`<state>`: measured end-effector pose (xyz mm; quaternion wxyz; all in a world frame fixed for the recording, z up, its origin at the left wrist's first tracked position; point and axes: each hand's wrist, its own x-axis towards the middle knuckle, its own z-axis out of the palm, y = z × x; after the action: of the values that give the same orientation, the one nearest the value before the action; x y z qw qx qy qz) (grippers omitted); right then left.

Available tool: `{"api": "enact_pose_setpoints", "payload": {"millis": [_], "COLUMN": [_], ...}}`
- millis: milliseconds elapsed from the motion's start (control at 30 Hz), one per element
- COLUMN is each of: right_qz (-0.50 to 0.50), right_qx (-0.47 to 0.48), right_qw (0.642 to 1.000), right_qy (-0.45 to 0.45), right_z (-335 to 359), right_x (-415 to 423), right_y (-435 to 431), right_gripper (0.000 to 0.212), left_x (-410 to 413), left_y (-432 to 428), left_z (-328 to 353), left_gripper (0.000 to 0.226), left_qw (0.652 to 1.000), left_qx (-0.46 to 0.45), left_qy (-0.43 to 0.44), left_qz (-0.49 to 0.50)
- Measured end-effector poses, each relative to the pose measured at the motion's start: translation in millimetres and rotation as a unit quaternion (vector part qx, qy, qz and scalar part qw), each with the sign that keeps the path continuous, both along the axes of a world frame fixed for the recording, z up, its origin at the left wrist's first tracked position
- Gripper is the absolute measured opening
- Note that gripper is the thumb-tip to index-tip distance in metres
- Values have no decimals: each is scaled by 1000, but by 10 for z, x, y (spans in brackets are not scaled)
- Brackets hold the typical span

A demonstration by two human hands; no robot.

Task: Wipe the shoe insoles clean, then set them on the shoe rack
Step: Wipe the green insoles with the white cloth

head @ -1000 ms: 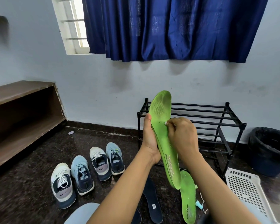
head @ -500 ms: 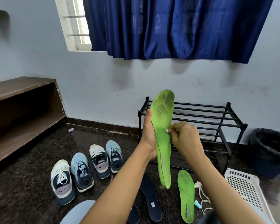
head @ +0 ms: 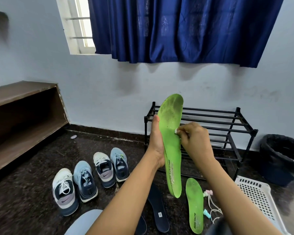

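My left hand (head: 157, 143) grips a green insole (head: 171, 136) by its left edge and holds it upright, toe end up, in front of the black shoe rack (head: 227, 131). Its toe area is dark with dirt. My right hand (head: 193, 139) pinches a small white wipe (head: 176, 131) against the insole's right edge near the middle. A second green insole (head: 194, 206) lies flat on the dark floor below. Two dark blue insoles (head: 157, 207) lie to its left, one partly hidden by my left arm.
Two pairs of sneakers (head: 92, 177) stand on the floor at left. A white perforated basket (head: 260, 197) sits at lower right, a black bin (head: 282, 158) beyond it. A wooden shelf unit (head: 24, 119) fills the left side. Loose cords (head: 210, 206) lie beside the floor insole.
The held insole has turned more upright and its face now shows more fully. My right hand with the wipe has shifted slightly along the insole's right edge.
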<state>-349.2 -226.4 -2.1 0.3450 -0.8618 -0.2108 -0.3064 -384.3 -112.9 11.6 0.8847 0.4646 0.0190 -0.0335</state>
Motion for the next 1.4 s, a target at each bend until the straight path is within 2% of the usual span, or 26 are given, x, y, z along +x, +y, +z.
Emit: {"api": "enact_pose_setpoints", "payload": {"millis": [167, 433, 533, 700, 833, 1133, 1400], "right_qz": [42, -47, -44, 11, 27, -53, 34], "right_qx": [-61, 39, 71, 14, -26, 83, 0], "right_qw": [996, 998, 996, 999, 997, 995, 999], "right_qy": [43, -33, -41, 27, 71, -2, 38], "right_z": [-72, 56, 98, 19, -7, 78, -31], "right_x": [-63, 24, 58, -1, -46, 23, -137], "right_y": [34, 74, 57, 104, 87, 130, 173], "right_gripper": [11, 7, 7, 17, 15, 7, 14], "left_x": [55, 21, 20, 39, 48, -5, 39], "left_y": [44, -44, -61, 49, 88, -45, 80], "left_z": [-40, -35, -30, 4, -26, -52, -14], "left_gripper": [78, 77, 74, 76, 78, 73, 75], "left_qw": [1000, 1000, 1000, 1000, 999, 1000, 999], "left_qx": [-5, -2, 0, -1, 7, 4, -20], "left_qy": [1, -12, -24, -5, 4, 6, 8], "left_qz": [19, 3, -1, 22, 37, -13, 25]}}
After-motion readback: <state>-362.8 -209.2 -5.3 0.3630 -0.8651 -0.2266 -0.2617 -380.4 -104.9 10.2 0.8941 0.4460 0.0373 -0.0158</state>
